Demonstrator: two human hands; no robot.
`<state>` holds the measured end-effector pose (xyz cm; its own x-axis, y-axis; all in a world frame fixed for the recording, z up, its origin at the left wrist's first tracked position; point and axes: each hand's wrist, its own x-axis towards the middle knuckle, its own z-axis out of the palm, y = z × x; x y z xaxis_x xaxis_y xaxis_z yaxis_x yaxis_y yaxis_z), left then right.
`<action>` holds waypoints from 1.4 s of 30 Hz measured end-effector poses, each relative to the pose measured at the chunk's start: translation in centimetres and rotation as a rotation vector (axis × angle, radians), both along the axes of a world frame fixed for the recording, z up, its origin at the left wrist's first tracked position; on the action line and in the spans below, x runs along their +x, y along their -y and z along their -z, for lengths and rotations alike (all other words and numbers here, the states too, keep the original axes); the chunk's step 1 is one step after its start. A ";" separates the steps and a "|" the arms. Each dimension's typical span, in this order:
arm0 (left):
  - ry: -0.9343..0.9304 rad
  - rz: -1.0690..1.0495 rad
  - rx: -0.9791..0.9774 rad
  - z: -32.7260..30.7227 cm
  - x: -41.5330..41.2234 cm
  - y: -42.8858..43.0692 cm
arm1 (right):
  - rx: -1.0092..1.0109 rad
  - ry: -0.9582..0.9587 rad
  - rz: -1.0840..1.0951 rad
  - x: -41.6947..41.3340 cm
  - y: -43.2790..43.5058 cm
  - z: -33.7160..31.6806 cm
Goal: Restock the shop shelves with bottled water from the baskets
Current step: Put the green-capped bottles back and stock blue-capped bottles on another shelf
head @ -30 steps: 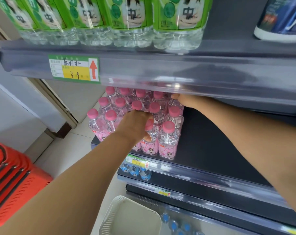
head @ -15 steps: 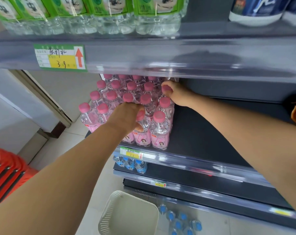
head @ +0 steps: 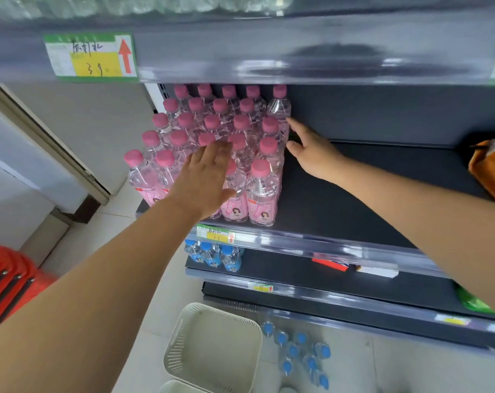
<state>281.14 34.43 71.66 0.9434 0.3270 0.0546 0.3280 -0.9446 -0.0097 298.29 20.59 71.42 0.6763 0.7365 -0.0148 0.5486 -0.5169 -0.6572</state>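
Two dozen or so pink-capped bottles (head: pixel 235 154) are standing in a tight block at the left end of the dark middle shelf (head: pixel 354 194), filling the centre of the frame. The front row is sitting just behind the shelf's clear front rail (head: pixel 325 242), and the leftmost bottles are standing right at the shelf's left edge.

My left grip (head: pixel 203 177) is lying released, palm down and fingers straight, over the caps of the front rows. It is grasping nothing, and I cannot tell how firmly it is pressing. My right grip (head: pixel 311 150) is also released, with its fingers spread against the right flank of the block. The forefinger is reaching up to the rear corner bottle (head: pixel 279 109), touching it or just beside it.

Right of the block the shelf is running bare and dark all the way to an orange packet (head: pixel 490 171) at the right edge of the frame, so most of the open room is lying on that side. Above, the upper shelf's front edge is hanging low across the top of the frame and carrying a green and yellow price tag (head: pixel 90 55).

Below, a few blue-capped bottles (head: pixel 212 253) are standing at the left end of the next shelf. More blue-capped bottles on the floor (head: pixel 300 353) are crowding beside a cream basket (head: pixel 184 336) at lower centre, and red baskets (head: pixel 8 279) are showing at the left edge.
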 end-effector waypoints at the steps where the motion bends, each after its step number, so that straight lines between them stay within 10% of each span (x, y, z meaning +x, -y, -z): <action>1: 0.070 0.010 0.001 0.4 -0.6 0.2 | 0.012 0.004 0.007 -0.6 0.6 0.1; 8: 0.420 -0.049 -0.021 4.5 -7.4 0.7 | 0.147 0.033 0.179 -5.6 5.1 2.8; 23: 0.078 -0.117 -0.357 21.6 -19.0 2.7 | -0.013 0.001 0.218 -20.8 8.5 17.1; 42: -0.097 0.029 -0.521 58.9 -14.2 11.1 | -0.257 -0.081 0.167 -16.5 16.2 55.9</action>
